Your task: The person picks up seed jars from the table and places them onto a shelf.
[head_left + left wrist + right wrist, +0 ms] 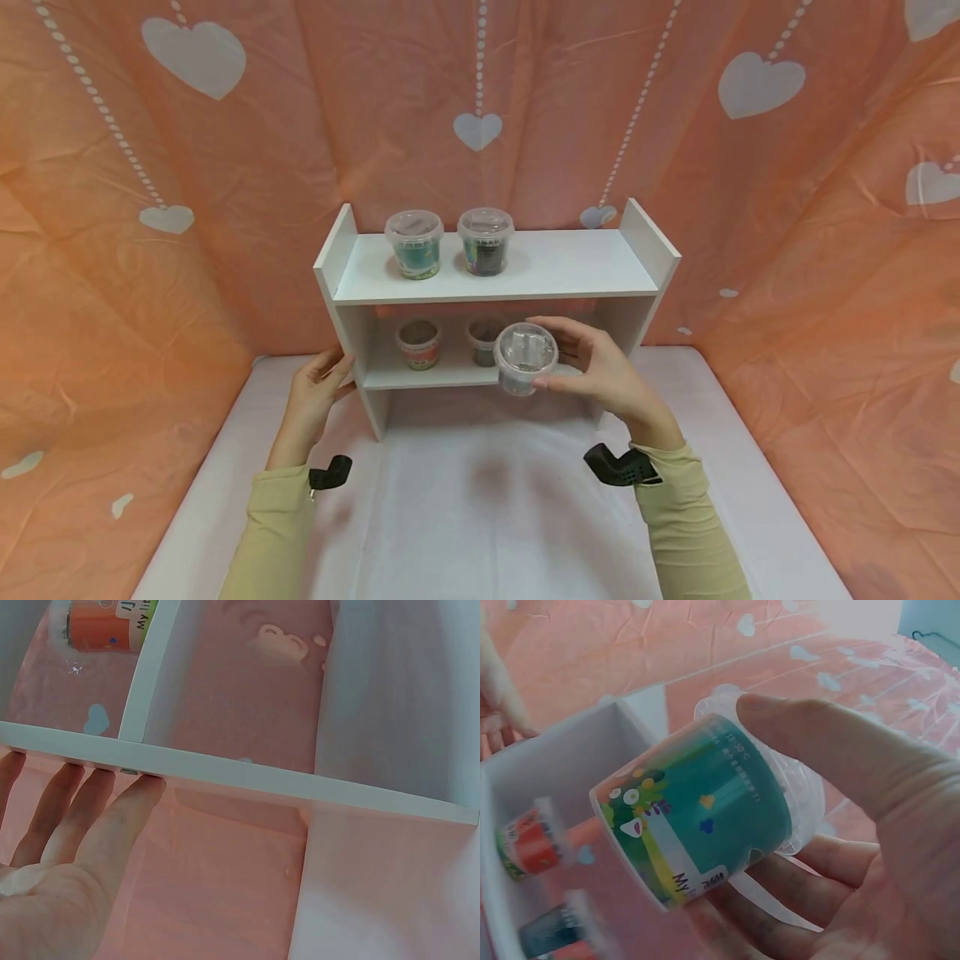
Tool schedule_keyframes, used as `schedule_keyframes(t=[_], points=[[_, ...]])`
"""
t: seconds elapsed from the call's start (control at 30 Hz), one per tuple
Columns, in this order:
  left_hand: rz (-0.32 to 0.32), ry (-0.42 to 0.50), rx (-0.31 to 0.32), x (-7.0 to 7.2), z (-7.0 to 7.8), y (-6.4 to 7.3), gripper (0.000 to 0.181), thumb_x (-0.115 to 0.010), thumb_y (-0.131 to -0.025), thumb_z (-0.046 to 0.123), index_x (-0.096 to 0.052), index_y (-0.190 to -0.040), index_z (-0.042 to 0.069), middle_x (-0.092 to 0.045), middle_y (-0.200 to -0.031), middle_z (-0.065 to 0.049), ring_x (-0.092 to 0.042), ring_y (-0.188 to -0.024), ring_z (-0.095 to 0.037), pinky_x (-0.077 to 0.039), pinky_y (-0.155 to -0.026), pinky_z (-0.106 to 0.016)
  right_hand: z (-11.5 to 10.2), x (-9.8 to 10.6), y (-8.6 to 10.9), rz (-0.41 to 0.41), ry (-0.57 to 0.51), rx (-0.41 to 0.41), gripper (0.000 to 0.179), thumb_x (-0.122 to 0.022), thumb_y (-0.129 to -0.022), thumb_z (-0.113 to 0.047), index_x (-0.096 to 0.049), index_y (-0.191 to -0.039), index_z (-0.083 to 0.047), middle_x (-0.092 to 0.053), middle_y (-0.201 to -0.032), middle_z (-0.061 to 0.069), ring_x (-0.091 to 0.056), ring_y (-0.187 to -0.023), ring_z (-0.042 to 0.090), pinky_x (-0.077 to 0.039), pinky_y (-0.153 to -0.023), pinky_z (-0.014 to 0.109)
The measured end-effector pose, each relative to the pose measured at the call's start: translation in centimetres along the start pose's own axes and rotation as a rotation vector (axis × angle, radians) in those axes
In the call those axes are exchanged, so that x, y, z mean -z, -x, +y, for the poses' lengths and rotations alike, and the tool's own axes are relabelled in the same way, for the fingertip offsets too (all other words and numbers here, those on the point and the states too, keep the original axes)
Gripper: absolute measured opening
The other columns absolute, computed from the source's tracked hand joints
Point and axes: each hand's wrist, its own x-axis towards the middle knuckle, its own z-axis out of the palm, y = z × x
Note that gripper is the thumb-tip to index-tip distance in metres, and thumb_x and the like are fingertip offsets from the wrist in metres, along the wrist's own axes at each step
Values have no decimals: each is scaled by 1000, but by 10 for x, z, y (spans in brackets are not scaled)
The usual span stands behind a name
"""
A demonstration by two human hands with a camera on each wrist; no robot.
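My right hand (603,367) grips a small lidded plastic tub (517,383) in front of the lower shelf, thumb and fingers around its clear lid. The right wrist view shows this tub tilted, with a teal label (727,787) and a cartoon print. My left hand (318,396) is at the left side panel of the white shelf unit (570,262). In the left wrist view its extended fingers (112,825) reach the panel's edge. An orange-red labelled tub (422,357) and a dark tub (483,354) stand on the lower shelf.
On the upper shelf are a teal tub (416,254) and a black-labelled tub (486,250), both lidded. Raised side panels (651,242) flank that shelf. An orange sheet with white hearts (405,108) hangs behind and around. A white cloth (442,500) covers the table.
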Motion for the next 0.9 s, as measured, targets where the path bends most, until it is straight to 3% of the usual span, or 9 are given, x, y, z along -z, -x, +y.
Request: schedule_keyframes(t=[0.23, 0.53, 0.77, 0.9], points=[[0, -2, -12, 0, 0, 1, 60, -59, -96, 25, -37, -144, -4, -37, -145, -23, -47, -123, -24, -52, -84, -28, -24, 15, -8, 18, -36, 13, 68, -77, -75, 9, -48, -136, 3, -56, -126, 16, -56, -111, 27, -51, -88, 33], [6, 10, -10, -1, 2, 1, 57, -58, -97, 23, -38, -143, -4, -39, -144, -22, -51, -118, -17, -51, -87, -30, -53, 35, -21, 70, -25, 35, 64, -74, -77, 11, -48, -135, 3, -59, -123, 13, -58, -108, 25, -49, -91, 30], [-3, -1, -20, -1, 3, 2, 58, -58, -97, 23, -37, -143, -5, -38, -144, -23, -49, -120, -20, -51, -87, -30, -58, 49, -32, 82, -2, 4, 60, -73, -81, 4, -49, -136, -2, -59, -123, 11, -58, -108, 24, -47, -90, 28], [-2, -11, -15, -1, 3, 2, 59, -58, -97, 24, -37, -144, -5, -36, -145, -23, -46, -125, -26, -50, -88, -33, -58, 55, -38, 85, 11, -6, 58, -72, -83, 3, -50, -136, -3, -60, -122, 10, -58, -107, 24, -50, -84, 27]])
